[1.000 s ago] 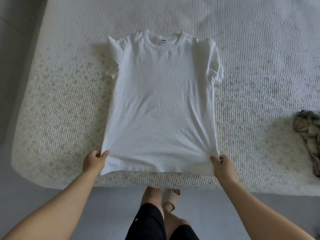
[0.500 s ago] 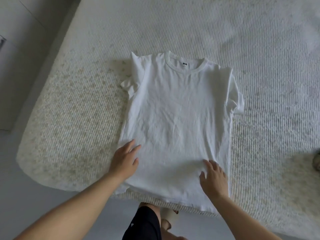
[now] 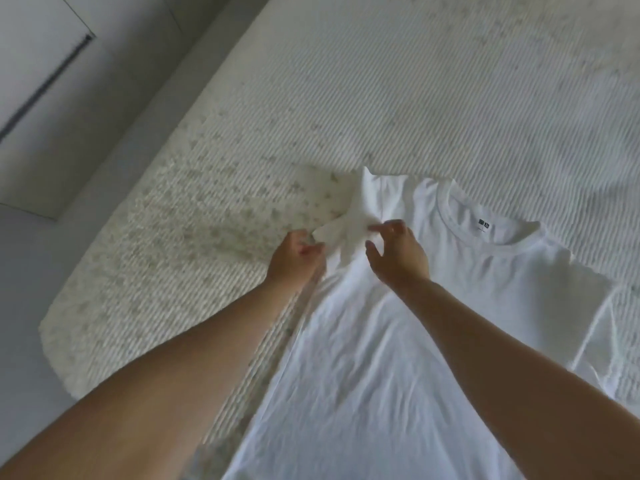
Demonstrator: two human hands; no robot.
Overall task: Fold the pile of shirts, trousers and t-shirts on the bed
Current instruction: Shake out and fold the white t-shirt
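A white t-shirt (image 3: pixel 433 341) lies face up and flat on the bed (image 3: pixel 346 98), collar and label pointing away from me. Its left sleeve (image 3: pixel 349 220) is bunched and lifted a little. My left hand (image 3: pixel 294 259) pinches the outer tip of that sleeve with curled fingers. My right hand (image 3: pixel 398 254) reaches across the shirt's chest and pinches the same sleeve near the shoulder seam. The right sleeve (image 3: pixel 595 327) lies flat at the frame's right edge. The shirt's hem is out of view below.
The ribbed white bedcover has a rounded corner (image 3: pixel 59 341) at the lower left, with grey floor (image 3: pixel 20 306) beyond it. A pale wall panel with a dark strip (image 3: pixel 41 81) stands at the upper left.
Both hands left the shirt's lower part and moved up to the left sleeve, which they now hold. My view shifted closer and to the left; the patterned garment at the right is out of sight.
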